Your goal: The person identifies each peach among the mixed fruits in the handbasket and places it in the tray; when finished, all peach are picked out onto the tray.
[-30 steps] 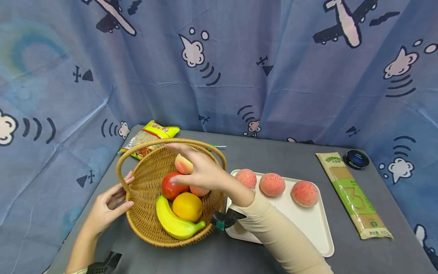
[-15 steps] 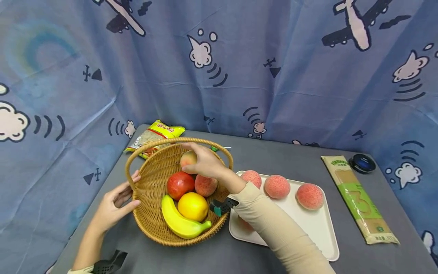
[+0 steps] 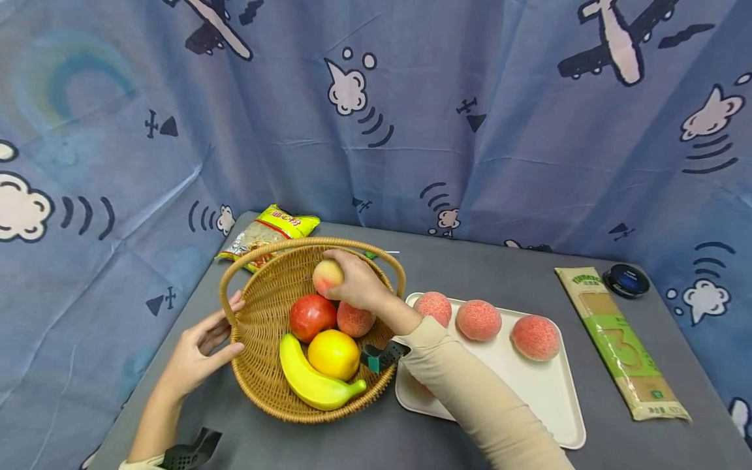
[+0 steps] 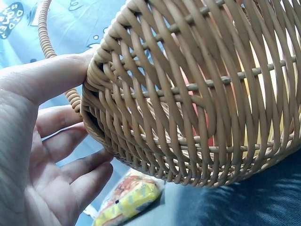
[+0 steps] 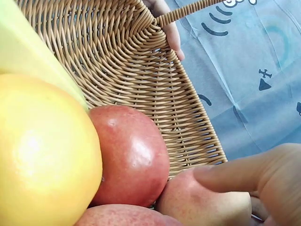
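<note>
A wicker basket [image 3: 258, 356] with an arched handle holds a banana [image 3: 314, 382], a yellow-orange round fruit [image 3: 333, 354], a red apple-like fruit [image 3: 313, 317] and a speckled pinkish-red peach [image 3: 355, 320]. My right hand [image 3: 361, 282] reaches under the handle and grips a pale yellow-pink peach [image 3: 328, 278] at the basket's far side, thumb across it in the right wrist view. At the left rim, my left hand [image 3: 196, 352] holds the basket by the handle's base. In the left wrist view its thumb and fingertips [image 4: 101, 157] press the woven edge.
To the right, a cream tray [image 3: 523, 382] bears several speckled red peaches [image 3: 478, 320], one partly behind the right sleeve. A long green-and-tan packet [image 3: 623, 346] and a round dark blue container [image 3: 626, 281] lie farther right. Behind the basket is a yellow food bag [image 3: 294, 225].
My right hand has lowered from above the fruit, closing its fingers and thumb round the pale peach. The left hand stays at the basket rim. The whole view has shifted slightly.
</note>
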Available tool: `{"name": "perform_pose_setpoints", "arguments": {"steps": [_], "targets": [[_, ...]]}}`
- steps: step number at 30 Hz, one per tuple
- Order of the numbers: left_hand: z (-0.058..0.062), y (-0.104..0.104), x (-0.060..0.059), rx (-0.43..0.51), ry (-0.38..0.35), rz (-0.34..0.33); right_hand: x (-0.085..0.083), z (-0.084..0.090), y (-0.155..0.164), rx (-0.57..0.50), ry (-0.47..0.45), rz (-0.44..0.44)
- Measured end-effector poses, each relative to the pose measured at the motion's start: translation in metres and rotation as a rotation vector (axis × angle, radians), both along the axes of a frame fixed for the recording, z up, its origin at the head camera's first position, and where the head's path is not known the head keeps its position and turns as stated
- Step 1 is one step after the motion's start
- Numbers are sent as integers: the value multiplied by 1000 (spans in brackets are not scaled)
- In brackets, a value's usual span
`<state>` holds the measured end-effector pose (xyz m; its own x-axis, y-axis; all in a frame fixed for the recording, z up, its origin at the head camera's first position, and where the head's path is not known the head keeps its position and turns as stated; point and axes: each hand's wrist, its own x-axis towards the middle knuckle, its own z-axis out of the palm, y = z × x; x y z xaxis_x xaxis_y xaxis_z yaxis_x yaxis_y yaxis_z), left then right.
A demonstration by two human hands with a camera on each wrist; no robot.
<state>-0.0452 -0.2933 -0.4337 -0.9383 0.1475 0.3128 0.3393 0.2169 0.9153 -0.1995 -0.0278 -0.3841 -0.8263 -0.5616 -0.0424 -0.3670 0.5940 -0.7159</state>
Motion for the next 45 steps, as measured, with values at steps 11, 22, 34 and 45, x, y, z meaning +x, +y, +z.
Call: {"name": "perform_pose_setpoints", "arguments": {"steps": [11, 22, 34, 45], "targets": [[1, 2, 1, -7, -4, -2, 0, -7, 4, 40, 218, 128], [3, 4, -1, -13, -1, 2, -2, -5, 3, -1, 237, 128], [0, 1, 1, 3, 6, 5, 8, 19, 5, -180, 132, 173], [1, 0, 2, 19, 0, -3, 36, 46, 26, -276, 119, 285]]}}
